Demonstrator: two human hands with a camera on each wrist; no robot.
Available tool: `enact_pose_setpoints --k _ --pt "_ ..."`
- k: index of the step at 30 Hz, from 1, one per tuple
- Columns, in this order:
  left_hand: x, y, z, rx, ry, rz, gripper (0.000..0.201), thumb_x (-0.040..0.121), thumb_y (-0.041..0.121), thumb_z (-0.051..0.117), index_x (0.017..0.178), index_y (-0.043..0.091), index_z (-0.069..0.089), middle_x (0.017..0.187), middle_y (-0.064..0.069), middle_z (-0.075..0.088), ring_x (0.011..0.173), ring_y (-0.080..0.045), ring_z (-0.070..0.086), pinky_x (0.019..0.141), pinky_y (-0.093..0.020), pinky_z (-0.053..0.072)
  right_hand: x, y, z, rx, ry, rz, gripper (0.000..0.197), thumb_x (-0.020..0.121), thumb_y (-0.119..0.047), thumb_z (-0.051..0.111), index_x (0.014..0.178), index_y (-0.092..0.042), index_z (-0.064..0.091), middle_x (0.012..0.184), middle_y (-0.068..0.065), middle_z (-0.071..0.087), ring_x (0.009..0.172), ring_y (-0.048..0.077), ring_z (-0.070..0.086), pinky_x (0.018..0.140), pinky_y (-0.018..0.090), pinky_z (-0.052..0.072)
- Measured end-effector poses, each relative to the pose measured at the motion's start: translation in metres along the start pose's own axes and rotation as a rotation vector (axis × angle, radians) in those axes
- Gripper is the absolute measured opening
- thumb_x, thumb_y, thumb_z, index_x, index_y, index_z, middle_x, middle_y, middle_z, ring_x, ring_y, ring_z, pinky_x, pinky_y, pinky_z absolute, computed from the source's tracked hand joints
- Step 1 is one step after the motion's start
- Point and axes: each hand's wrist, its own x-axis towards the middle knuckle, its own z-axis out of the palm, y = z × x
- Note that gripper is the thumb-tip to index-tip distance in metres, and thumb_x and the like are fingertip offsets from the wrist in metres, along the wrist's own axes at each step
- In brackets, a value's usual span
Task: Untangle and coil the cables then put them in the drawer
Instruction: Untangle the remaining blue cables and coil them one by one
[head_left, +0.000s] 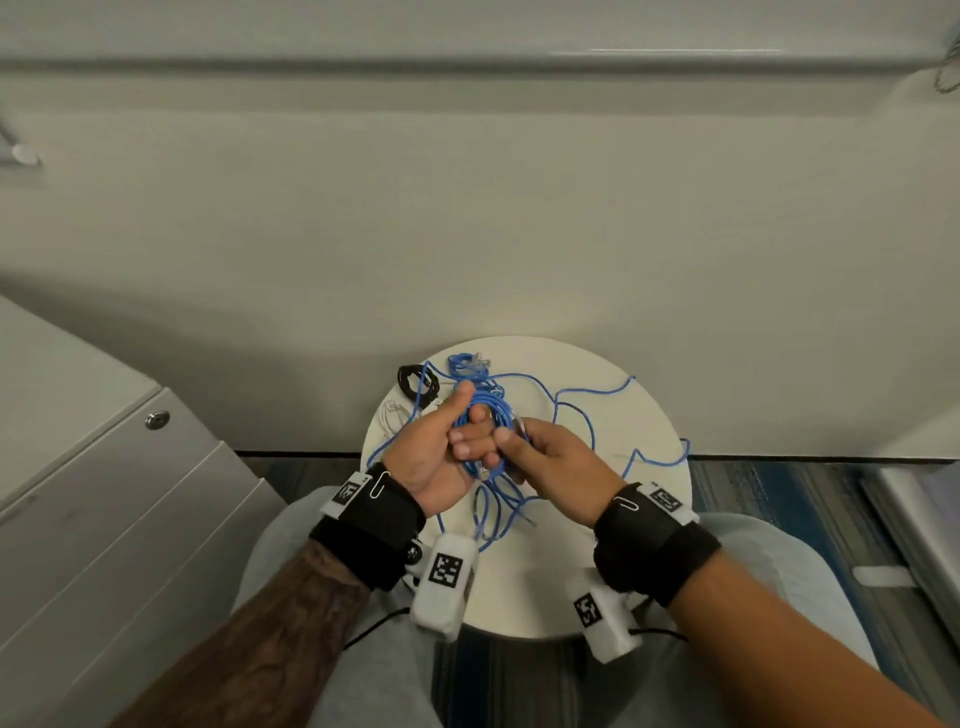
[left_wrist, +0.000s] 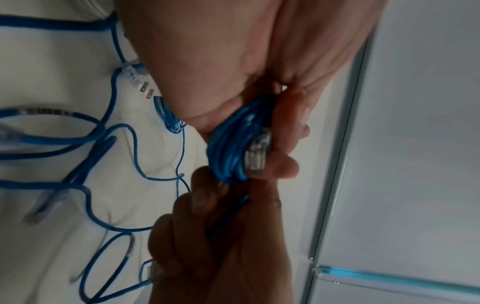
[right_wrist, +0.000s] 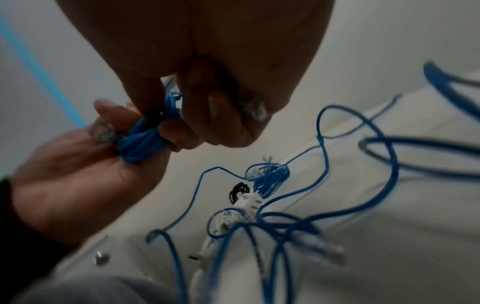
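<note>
A coiled bundle of blue network cable (head_left: 485, 415) is held above a round white table (head_left: 613, 582). My left hand (head_left: 457, 431) grips the coil (left_wrist: 228, 148), with a clear plug (left_wrist: 257, 156) against its fingers. My right hand (head_left: 519, 441) pinches the same coil (right_wrist: 141, 139) from the right side and has a clear plug (right_wrist: 255, 110) tucked in its curled fingers. Loose blue cable (head_left: 587, 410) trails in loops over the table. A smaller blue coil (head_left: 467, 362) lies at the table's far edge, a black coil (head_left: 415, 382) at its far left, and a white cable (head_left: 395, 413) beside that.
A grey drawer cabinet (head_left: 104, 493) with a round lock (head_left: 157, 419) stands to the left, its drawers closed. A pale wall runs behind the table. Striped carpet (head_left: 779, 488) shows at the right. My knees in grey trousers sit under the table's near edge.
</note>
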Motion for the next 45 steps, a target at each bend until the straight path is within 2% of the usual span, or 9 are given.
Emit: enact_pose_setpoints --k 4,8,12,17,20,25,28,35,45 --pt "-0.001 0.003 -0.001 0.017 -0.031 0.005 0.037 0.096 0.04 0.043 0.081 0.009 0.054 0.054 0.002 0.042 0.058 -0.013 0.05 0.068 -0.03 0.055 0.001 -0.007 -0.008 0.075 -0.002 0.022 0.035 0.103 -0.032 0.051 0.083 -0.004 0.058 0.06 -0.009 0.042 0.053 0.003 0.033 0.052 0.013 0.031" --pt "-0.003 0.007 -0.006 0.104 -0.056 0.003 0.04 0.099 0.036 0.039 0.086 0.003 0.058 0.059 -0.005 0.052 0.063 -0.019 0.063 0.073 -0.032 0.056 -0.006 -0.018 -0.013 0.075 -0.008 0.002 0.028 0.103 -0.019 0.052 0.077 -0.015 0.059 0.056 -0.019 0.052 0.052 -0.002 0.045 0.056 0.007 0.036" --pt "-0.005 0.009 -0.012 0.265 -0.032 0.029 0.033 0.1 0.03 0.042 0.092 0.003 0.057 0.064 -0.005 0.045 0.062 -0.02 0.053 0.084 -0.036 0.044 -0.004 -0.009 -0.021 -0.071 0.087 -0.055 0.036 0.1 -0.032 0.057 0.079 -0.003 0.055 0.067 0.0 0.044 0.062 0.009 0.037 0.059 0.021 0.032" --pt "-0.003 -0.004 -0.011 0.23 0.095 0.04 0.031 0.104 0.032 0.04 0.086 0.009 0.049 0.065 -0.001 0.026 0.054 -0.012 0.032 0.062 -0.022 0.038 -0.006 0.001 -0.004 -0.112 0.117 -0.047 0.036 0.101 -0.035 0.056 0.082 -0.004 0.057 0.069 0.003 0.045 0.062 0.011 0.038 0.06 0.025 0.034" --pt "-0.002 -0.006 -0.014 0.223 0.14 0.079 0.032 0.105 0.032 0.038 0.083 0.011 0.047 0.064 -0.001 0.024 0.052 -0.012 0.029 0.055 -0.02 0.038 -0.004 0.005 -0.007 -0.005 0.2 -0.013 0.018 0.1 -0.027 0.054 0.09 -0.013 0.061 0.073 -0.01 0.054 0.066 0.006 0.045 0.066 0.022 0.04" --pt "-0.002 -0.009 -0.016 0.249 0.163 0.058 0.031 0.104 0.033 0.041 0.08 0.014 0.045 0.064 -0.001 0.026 0.052 -0.012 0.03 0.053 -0.021 0.036 -0.005 0.02 -0.016 -0.179 0.273 -0.029 0.013 0.096 -0.016 0.063 0.093 -0.026 0.071 0.099 -0.009 0.065 0.097 0.005 0.058 0.09 0.017 0.042" --pt "-0.004 -0.011 -0.013 0.275 0.126 0.039 0.029 0.102 0.031 0.044 0.079 0.013 0.045 0.063 0.0 0.027 0.054 -0.012 0.03 0.055 -0.022 0.031 -0.004 0.02 -0.018 -0.107 0.324 0.0 0.016 0.097 -0.014 0.063 0.101 -0.025 0.074 0.101 -0.014 0.067 0.095 -0.002 0.061 0.085 0.01 0.042" --pt "-0.007 -0.023 -0.009 0.33 0.096 -0.028 0.034 0.103 0.03 0.042 0.075 0.012 0.044 0.057 0.002 0.027 0.05 -0.011 0.025 0.05 -0.02 0.025 0.0 0.014 -0.013 0.435 0.3 0.171 0.019 0.099 0.001 0.053 0.104 -0.009 0.069 0.084 0.009 0.069 0.067 0.013 0.066 0.079 0.028 0.056" --pt "-0.005 -0.022 -0.012 0.135 0.101 -0.056 0.033 0.101 0.03 0.046 0.075 0.01 0.049 0.057 0.002 0.029 0.049 -0.008 0.024 0.045 -0.017 0.026 -0.005 0.011 0.001 0.534 0.144 0.244 0.021 0.1 -0.009 0.055 0.119 -0.009 0.065 0.099 0.023 0.07 0.089 0.034 0.063 0.092 0.049 0.054"
